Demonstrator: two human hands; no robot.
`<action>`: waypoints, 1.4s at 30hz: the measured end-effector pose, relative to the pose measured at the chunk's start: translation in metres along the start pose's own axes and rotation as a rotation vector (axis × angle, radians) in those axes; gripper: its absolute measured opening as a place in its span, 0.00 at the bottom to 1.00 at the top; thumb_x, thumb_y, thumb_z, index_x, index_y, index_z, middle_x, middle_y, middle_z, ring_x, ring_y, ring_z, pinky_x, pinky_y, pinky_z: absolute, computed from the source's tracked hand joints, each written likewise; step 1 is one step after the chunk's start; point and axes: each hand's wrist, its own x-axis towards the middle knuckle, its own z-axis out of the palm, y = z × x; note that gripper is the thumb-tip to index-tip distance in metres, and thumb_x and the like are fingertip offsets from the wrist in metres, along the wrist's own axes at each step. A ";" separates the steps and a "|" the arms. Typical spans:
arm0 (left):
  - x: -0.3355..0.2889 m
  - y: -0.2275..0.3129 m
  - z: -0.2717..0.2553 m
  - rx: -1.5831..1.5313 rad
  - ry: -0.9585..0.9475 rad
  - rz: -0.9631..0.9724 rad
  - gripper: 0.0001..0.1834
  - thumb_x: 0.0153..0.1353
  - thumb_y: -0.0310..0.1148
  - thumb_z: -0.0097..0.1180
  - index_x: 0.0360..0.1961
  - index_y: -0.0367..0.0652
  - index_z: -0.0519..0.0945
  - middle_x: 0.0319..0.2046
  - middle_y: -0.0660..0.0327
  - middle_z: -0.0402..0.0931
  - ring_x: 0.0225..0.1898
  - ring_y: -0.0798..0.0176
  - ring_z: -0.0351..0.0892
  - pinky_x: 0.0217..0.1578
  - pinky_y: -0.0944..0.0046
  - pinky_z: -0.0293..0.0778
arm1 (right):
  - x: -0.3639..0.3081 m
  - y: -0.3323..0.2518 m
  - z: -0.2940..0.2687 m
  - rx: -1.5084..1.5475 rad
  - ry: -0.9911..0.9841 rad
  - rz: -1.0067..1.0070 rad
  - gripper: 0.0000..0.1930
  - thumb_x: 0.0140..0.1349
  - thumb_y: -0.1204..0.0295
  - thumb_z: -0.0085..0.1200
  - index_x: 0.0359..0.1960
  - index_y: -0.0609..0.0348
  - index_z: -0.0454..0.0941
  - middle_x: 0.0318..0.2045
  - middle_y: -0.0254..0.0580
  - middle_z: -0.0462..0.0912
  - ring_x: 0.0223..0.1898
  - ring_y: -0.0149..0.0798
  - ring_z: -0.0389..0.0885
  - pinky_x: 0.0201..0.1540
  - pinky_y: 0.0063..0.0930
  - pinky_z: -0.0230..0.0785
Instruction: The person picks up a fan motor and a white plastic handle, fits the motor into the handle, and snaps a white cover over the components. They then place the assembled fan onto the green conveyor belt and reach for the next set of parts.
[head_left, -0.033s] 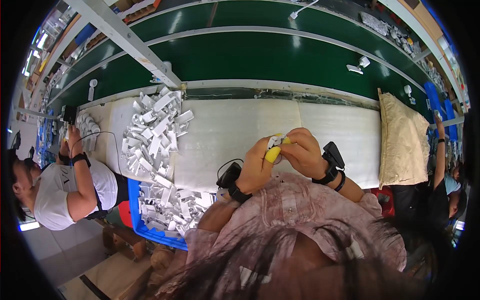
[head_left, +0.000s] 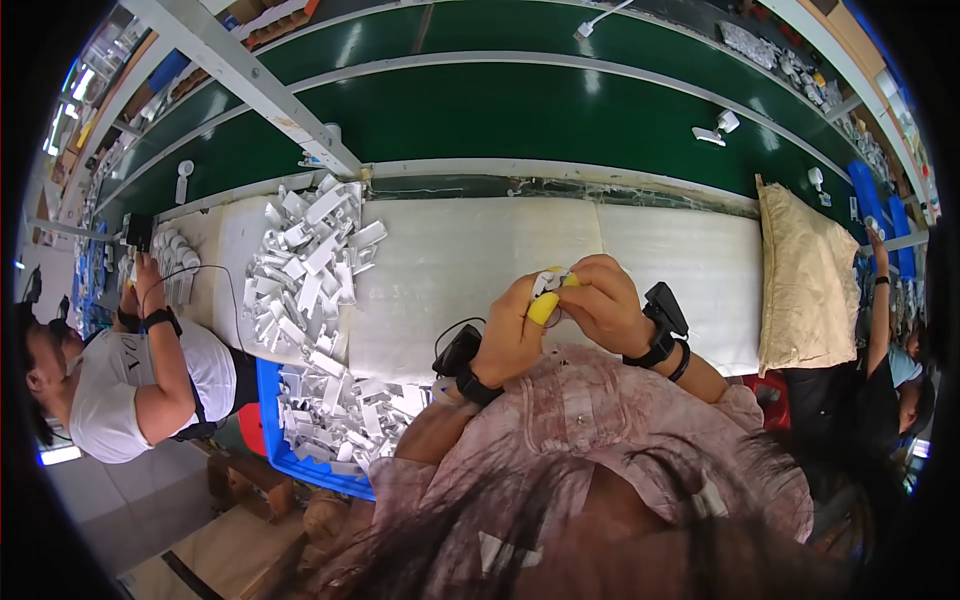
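Note:
My left hand (head_left: 508, 335) and my right hand (head_left: 610, 305) meet just in front of my chest, above the near part of the padded table. Between their fingertips they pinch a small white plastic part (head_left: 548, 281), largely hidden by the fingers. Yellow coverings (head_left: 542, 308) show on the digits at the grip. Both hands are closed on the part. To their left, a heap of white plastic pieces (head_left: 312, 260) lies on the table. More of these pieces fill a blue crate (head_left: 268, 410) beside my left arm.
A green conveyor (head_left: 480, 110) runs behind the table (head_left: 460, 260), carrying a few white devices (head_left: 715, 130). A tan sack (head_left: 808, 285) stands at the right. A slanted metal post (head_left: 245, 80) rises at the far left. Co-workers sit at both sides.

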 end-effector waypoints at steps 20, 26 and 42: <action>0.132 -0.086 -0.050 -0.395 0.175 -0.282 0.18 0.70 0.43 0.33 0.42 0.39 0.70 0.29 0.55 0.76 0.22 0.61 0.77 0.23 0.60 0.79 | -0.092 0.120 -0.004 0.439 0.097 0.925 0.08 0.62 0.78 0.51 0.42 0.64 0.73 0.32 0.40 0.77 0.28 0.30 0.81 0.30 0.21 0.72; 0.242 -0.101 -0.079 -0.313 0.082 -0.332 0.16 0.67 0.39 0.36 0.48 0.41 0.68 0.37 0.55 0.78 0.33 0.58 0.81 0.30 0.60 0.81 | -0.104 0.243 -0.075 -0.078 0.036 0.843 0.12 0.54 0.75 0.56 0.42 0.59 0.75 0.34 0.46 0.80 0.31 0.43 0.81 0.33 0.32 0.74; 0.284 -0.231 -0.210 0.510 0.740 0.126 0.18 0.59 0.22 0.49 0.52 0.32 0.70 0.48 0.52 0.72 0.49 0.58 0.71 0.52 0.61 0.67 | -0.088 0.472 -0.158 -1.297 -0.489 0.595 0.15 0.58 0.70 0.46 0.48 0.53 0.73 0.41 0.40 0.75 0.50 0.43 0.71 0.55 0.39 0.62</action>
